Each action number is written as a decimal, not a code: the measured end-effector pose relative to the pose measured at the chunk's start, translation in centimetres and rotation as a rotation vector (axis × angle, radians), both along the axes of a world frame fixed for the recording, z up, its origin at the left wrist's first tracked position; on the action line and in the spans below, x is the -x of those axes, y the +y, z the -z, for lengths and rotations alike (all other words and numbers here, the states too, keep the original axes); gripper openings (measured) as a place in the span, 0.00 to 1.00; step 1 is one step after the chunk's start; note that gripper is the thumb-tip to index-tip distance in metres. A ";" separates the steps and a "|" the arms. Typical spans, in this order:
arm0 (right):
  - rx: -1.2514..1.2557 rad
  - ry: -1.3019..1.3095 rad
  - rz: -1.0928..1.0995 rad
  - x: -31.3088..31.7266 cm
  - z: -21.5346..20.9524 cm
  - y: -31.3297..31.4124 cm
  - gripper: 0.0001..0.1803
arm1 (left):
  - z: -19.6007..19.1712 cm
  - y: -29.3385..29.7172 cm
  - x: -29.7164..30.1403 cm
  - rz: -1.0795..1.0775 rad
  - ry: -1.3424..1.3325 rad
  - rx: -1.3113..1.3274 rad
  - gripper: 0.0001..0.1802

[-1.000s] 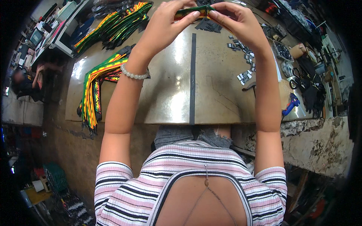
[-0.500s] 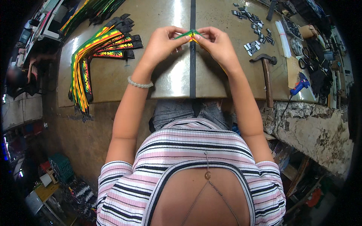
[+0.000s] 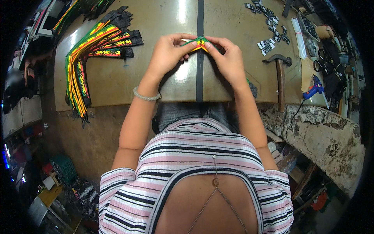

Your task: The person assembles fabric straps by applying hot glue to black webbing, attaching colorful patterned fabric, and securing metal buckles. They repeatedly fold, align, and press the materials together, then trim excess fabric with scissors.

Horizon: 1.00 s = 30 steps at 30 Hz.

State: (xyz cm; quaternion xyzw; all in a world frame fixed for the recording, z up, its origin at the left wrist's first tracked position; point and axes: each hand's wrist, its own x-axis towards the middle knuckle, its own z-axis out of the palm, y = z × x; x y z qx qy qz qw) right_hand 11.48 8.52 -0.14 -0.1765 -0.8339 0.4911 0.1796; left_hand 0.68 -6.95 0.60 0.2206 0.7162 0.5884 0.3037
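Over the middle of the table I pinch a green, yellow and red patterned strap (image 3: 200,44) between both hands. The strap bends to a peak where my thumbs meet. My left hand (image 3: 166,55) grips one side with thumb and fingers. My right hand (image 3: 229,59) grips the other side, its thumb pressed flat on the strap. Most of the strap is hidden behind my hands, and a green end shows beside my right wrist. To the left lies a fanned pile of similar bent straps (image 3: 102,36) with black ends.
A dark strip (image 3: 200,84) runs down the table (image 3: 156,19). At the right are scattered black-and-white tags (image 3: 267,46), a hammer (image 3: 280,80) with its handle over the edge, white sticks (image 3: 299,37), scissors (image 3: 321,58) and a blue glue gun (image 3: 314,89) with a cord. More straps (image 3: 68,19) lie far left.
My hands sit slightly lower in the picture, still pinching the strap, and more of its bent middle shows. The strap's end now shows beside my right wrist.
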 end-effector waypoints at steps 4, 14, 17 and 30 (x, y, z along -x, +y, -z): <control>0.071 -0.048 -0.095 0.4 -0.2 1.7 0.16 | -0.1 0.3 0.4 -0.007 0.033 -0.043 0.16; -0.024 -0.061 -0.122 0.5 0.4 1.8 0.17 | -0.1 -0.1 -0.6 -0.055 0.475 0.042 0.16; 0.070 -0.020 -0.135 0.8 0.2 1.9 0.16 | -0.1 -1.0 -0.8 -0.068 0.578 0.121 0.15; -0.076 -0.040 -0.126 1.2 -1.0 2.1 0.16 | 1.0 -7.5 -9.2 0.312 1.042 0.038 0.15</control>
